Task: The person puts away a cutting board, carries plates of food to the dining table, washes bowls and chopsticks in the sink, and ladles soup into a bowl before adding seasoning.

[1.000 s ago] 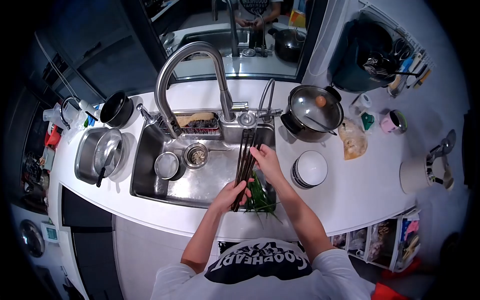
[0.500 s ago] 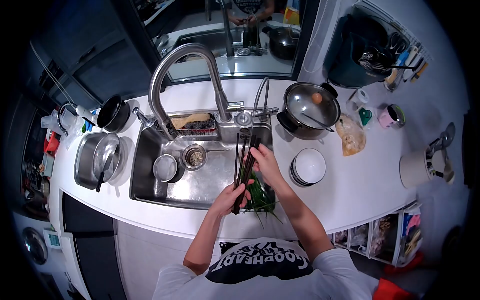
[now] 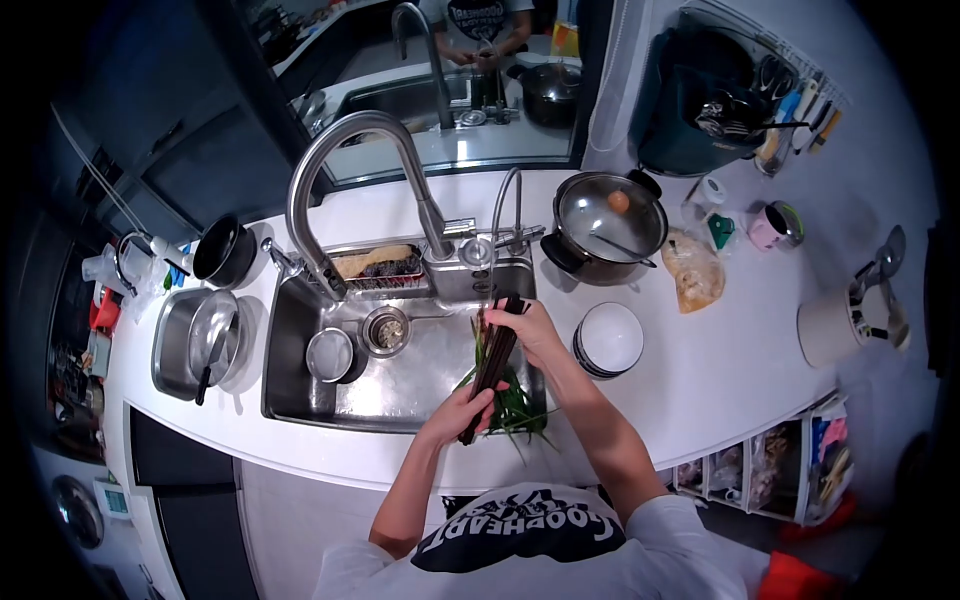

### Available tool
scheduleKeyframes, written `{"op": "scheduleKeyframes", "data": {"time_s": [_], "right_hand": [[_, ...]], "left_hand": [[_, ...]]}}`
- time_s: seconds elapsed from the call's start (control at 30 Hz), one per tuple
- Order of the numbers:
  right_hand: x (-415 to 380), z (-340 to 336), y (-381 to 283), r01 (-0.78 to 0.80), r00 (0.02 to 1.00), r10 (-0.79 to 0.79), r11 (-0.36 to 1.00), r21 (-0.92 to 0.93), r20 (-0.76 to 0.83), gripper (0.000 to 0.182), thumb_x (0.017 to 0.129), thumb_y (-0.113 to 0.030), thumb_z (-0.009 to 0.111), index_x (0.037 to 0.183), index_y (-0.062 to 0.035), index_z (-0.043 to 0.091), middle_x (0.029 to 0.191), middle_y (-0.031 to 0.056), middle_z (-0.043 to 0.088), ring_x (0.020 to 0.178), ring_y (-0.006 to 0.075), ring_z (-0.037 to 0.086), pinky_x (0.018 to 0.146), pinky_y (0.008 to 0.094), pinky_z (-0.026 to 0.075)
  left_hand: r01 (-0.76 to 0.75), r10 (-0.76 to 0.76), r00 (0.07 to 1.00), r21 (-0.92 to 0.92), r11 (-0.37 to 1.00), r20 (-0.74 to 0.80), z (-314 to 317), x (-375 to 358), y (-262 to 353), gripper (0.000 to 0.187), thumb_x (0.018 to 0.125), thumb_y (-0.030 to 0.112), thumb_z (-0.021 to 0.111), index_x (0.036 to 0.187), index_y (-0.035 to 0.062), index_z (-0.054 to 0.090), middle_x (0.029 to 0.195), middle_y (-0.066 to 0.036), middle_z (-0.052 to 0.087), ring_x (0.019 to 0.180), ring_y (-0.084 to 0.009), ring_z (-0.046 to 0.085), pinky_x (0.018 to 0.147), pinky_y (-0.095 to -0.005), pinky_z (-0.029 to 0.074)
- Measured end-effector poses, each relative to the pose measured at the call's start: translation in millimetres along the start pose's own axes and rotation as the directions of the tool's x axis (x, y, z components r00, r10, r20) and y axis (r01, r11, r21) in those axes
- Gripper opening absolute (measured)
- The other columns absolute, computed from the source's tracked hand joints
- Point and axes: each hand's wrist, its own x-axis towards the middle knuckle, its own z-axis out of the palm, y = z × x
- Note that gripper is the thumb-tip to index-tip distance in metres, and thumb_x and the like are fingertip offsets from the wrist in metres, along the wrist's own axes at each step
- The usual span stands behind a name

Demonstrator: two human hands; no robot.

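Observation:
A bundle of dark chopsticks (image 3: 492, 372) slants over the right side of the steel sink (image 3: 400, 390). Around its lower end the fingers of my left hand (image 3: 458, 413) are closed. My right hand (image 3: 528, 330) grips the upper end, thumb across the sticks. Beneath the bundle and partly covered by it and my hands, long green stalks (image 3: 517, 405) lie in the sink's right end, a few hanging over the front rim. A small metal cup (image 3: 330, 355) stands in the sink, left of the drain (image 3: 386, 331).
The tall arched faucet (image 3: 370, 120) rises behind the sink. To the right are stacked white bowls (image 3: 610, 338), a lidded pot (image 3: 610, 225) and a plastic bag of food (image 3: 695, 270). On the left, a steel basin (image 3: 180, 345) holds a glass lid and a knife (image 3: 209, 370).
The chopsticks, fanned apart at the top half a second ago, now lie together in one tight bundle. The whole view has shifted slightly.

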Motion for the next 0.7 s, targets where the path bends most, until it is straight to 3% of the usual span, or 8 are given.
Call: {"op": "scheduleKeyframes", "data": {"time_s": [0.13, 0.2, 0.27, 0.37, 0.43, 0.57, 0.63, 0.7], "right_hand": [[-5, -7, -46, 0.034, 0.999, -0.032, 0.997, 0.062, -0.023, 0.012, 0.075, -0.011, 0.069, 0.080, -0.0014, 0.064, 0.070, 0.0020, 0.061, 0.065, 0.0080, 0.055, 0.061, 0.0228, 0.041], [6, -26, -63, 0.299, 0.945, -0.314, 0.942, -0.153, -0.092, 0.010, 0.079, -0.011, 0.067, 0.082, -0.0020, 0.065, 0.073, 0.0012, 0.062, 0.068, 0.0048, 0.055, 0.062, 0.0176, 0.041], [-9, -33, -111, 0.460, 0.861, -0.468, 0.884, -0.086, -0.201, 0.007, 0.081, -0.009, 0.065, 0.083, -0.0028, 0.064, 0.075, 0.0015, 0.062, 0.066, 0.0055, 0.055, 0.060, 0.0179, 0.042], [-49, -50, -186, 0.722, 0.603, -0.744, 0.662, -0.199, -0.288, 0.007, 0.086, -0.009, 0.059, 0.089, -0.0026, 0.058, 0.079, 0.0039, 0.061, 0.061, 0.0083, 0.057, 0.057, 0.0217, 0.047], [-78, -61, -235, 0.803, 0.256, -0.915, 0.381, -0.457, -0.313, 0.012, 0.090, -0.015, 0.056, 0.089, -0.0036, 0.055, 0.080, 0.0070, 0.062, 0.062, 0.0098, 0.057, 0.058, 0.0222, 0.047], [-121, -72, -321, 0.623, -0.364, -0.915, -0.100, -0.776, -0.175, 0.013, 0.092, -0.012, 0.051, 0.091, 0.0007, 0.052, 0.083, 0.0099, 0.062, 0.065, 0.0117, 0.060, 0.062, 0.0237, 0.047], [-125, -77, -357, 0.549, -0.441, -0.895, -0.210, -0.809, -0.067, 0.012, 0.091, -0.011, 0.053, 0.094, 0.0012, 0.053, 0.081, 0.0098, 0.062, 0.068, 0.0124, 0.062, 0.063, 0.0248, 0.048], [-112, -93, -387, 0.454, -0.296, -0.955, -0.157, -0.877, 0.018, 0.014, 0.088, -0.011, 0.057, 0.093, 0.0018, 0.054, 0.075, 0.0102, 0.064, 0.070, 0.0133, 0.065, 0.063, 0.0255, 0.049]], "left_hand": [[0.014, -0.015, 1.000, 0.087, 0.996, 0.009, -6, -2, 1, 0.032, 0.096, 0.022, 0.043, 0.120, 0.0025, 0.048, 0.065, 0.002, 0.042, 0.050, -0.0072, 0.043, 0.046, -0.0212, 0.036], [0.038, -0.043, 0.999, 0.155, 0.987, 0.028, -12, 1, -4, 0.030, 0.096, 0.023, 0.043, 0.118, 0.0031, 0.049, 0.064, 0.002, 0.042, 0.049, -0.0069, 0.042, 0.045, -0.0210, 0.035], [0.081, -0.074, 0.994, 0.086, 0.993, -0.081, -13, 2, -9, 0.028, 0.095, 0.023, 0.045, 0.114, 0.0030, 0.051, 0.061, 0.003, 0.040, 0.045, -0.0058, 0.038, 0.042, -0.0200, 0.031], [0.057, -0.073, 0.975, -0.080, 0.995, -0.211, -26, 13, -21, 0.024, 0.095, 0.026, 0.047, 0.104, 0.0049, 0.052, 0.061, 0.003, 0.042, 0.044, -0.0066, 0.039, 0.040, -0.0205, 0.031], [0.069, -0.082, 0.948, -0.053, 0.996, -0.308, -32, 32, -20, 0.020, 0.094, 0.028, 0.049, 0.093, 0.0081, 0.050, 0.060, 0.003, 0.042, 0.044, -0.0072, 0.039, 0.040, -0.0208, 0.031], [0.118, -0.160, 0.951, -0.167, 0.979, -0.266, -40, 74, -10, 0.021, 0.093, 0.030, 0.050, 0.087, 0.0107, 0.045, 0.060, 0.003, 0.043, 0.045, -0.0072, 0.040, 0.040, -0.0212, 0.032], [0.117, -0.176, 0.968, -0.298, 0.947, -0.181, -33, 87, 6, 0.020, 0.093, 0.030, 0.050, 0.089, 0.0107, 0.045, 0.061, 0.002, 0.043, 0.045, -0.0073, 0.040, 0.040, -0.0208, 0.032], [0.138, -0.187, 0.980, -0.435, 0.890, -0.072, -36, 96, 7, 0.020, 0.094, 0.030, 0.049, 0.091, 0.0103, 0.046, 0.062, 0.001, 0.044, 0.045, -0.0068, 0.039, 0.039, -0.0189, 0.032]]}}
